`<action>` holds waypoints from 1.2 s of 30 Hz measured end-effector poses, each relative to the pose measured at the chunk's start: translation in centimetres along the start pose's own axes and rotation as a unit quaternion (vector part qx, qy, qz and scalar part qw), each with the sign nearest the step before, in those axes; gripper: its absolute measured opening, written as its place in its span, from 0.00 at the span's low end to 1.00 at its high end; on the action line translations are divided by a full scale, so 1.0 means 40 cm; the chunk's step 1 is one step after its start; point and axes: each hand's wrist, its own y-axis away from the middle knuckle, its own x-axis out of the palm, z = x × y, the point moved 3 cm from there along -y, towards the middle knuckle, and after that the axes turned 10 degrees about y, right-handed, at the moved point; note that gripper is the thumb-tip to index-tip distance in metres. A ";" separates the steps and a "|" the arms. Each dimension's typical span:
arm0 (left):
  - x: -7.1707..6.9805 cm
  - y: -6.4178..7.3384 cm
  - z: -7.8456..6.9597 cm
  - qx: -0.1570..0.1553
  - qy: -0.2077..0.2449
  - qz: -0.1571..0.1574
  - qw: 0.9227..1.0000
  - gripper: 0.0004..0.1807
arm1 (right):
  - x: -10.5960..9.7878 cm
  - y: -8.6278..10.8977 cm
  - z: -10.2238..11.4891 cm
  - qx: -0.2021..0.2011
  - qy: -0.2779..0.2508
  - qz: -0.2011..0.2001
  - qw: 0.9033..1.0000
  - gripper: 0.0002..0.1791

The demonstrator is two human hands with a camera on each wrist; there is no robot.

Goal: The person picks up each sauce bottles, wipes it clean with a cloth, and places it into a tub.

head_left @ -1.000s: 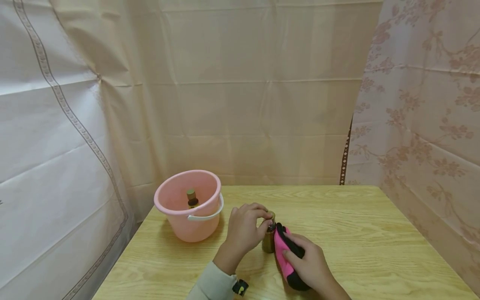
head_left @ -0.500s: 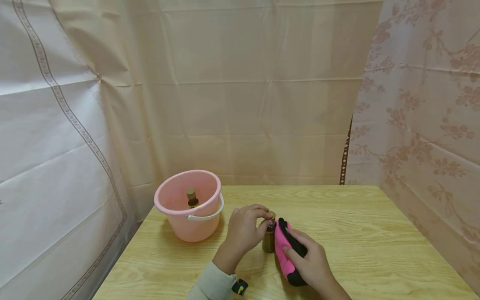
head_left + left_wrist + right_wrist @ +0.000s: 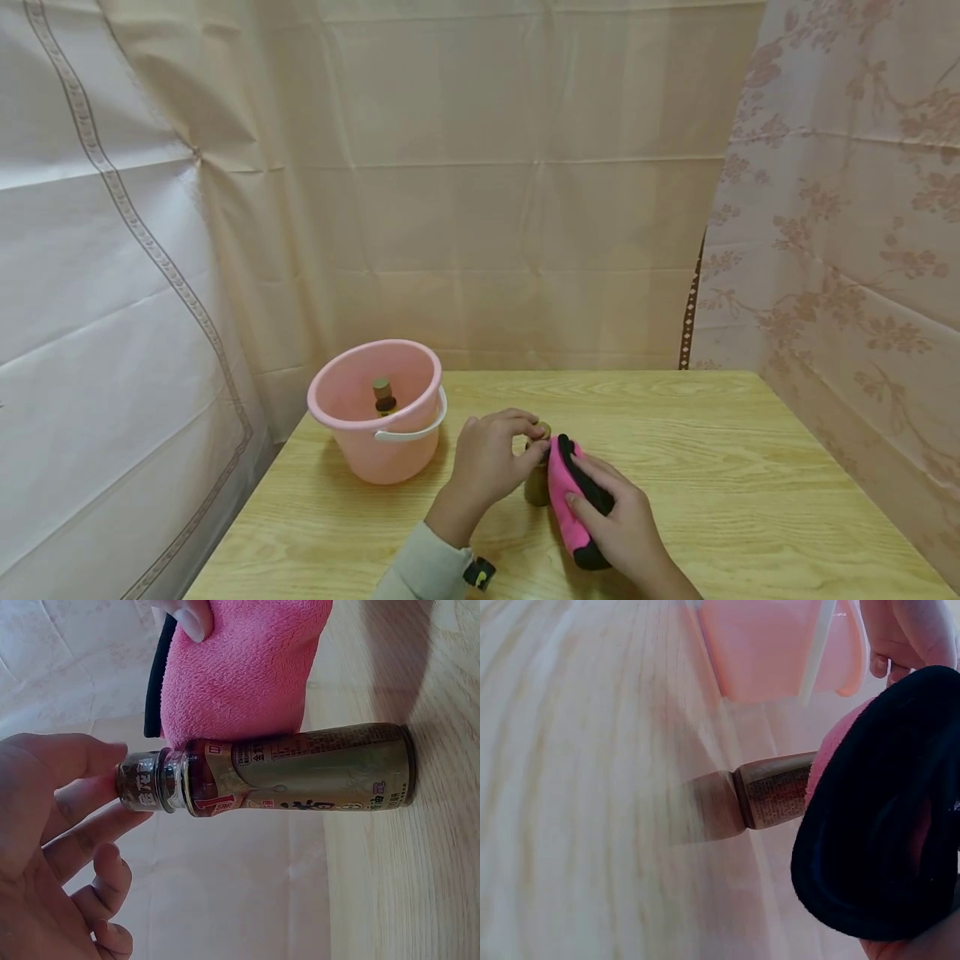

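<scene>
A small oil bottle [image 3: 537,488] with a gold-green label stands upright on the table. My left hand [image 3: 487,463] pinches its cap [image 3: 137,782] between thumb and fingers. In my right hand [image 3: 627,533] I grip a pink cloth [image 3: 567,500] with black edging, bunched or folded. Seen from the left wrist, the fluffy pink side touches the bottle [image 3: 315,772] around its neck and upper body. The right wrist view shows the black part of the cloth [image 3: 870,817] hiding the bottle's upper half; only the lower body [image 3: 774,791] shows.
A pink bucket [image 3: 386,454] with a white handle [image 3: 412,435] stands to the left, close to the left hand. Inside it is another capped bottle [image 3: 383,392]. Pale curtains surround the wooden table [image 3: 712,467] at the back and sides.
My right hand has moved the cloth slightly up along the bottle, mostly in the first half second. My left hand has stayed nearly still at the cap.
</scene>
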 end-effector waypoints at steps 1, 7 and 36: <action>0.001 0.000 0.000 -0.001 -0.001 0.000 1.000 0.07 | 0.001 0.000 -0.001 0.002 0.001 0.001 1.000 0.28; 0.003 0.003 0.000 -0.003 -0.007 -0.006 1.000 0.09 | 0.005 0.000 -0.005 0.017 0.005 0.010 1.000 0.28; -0.001 0.002 -0.006 -0.003 -0.013 -0.010 1.000 0.07 | 0.021 0.003 -0.022 0.067 0.061 0.093 0.991 0.24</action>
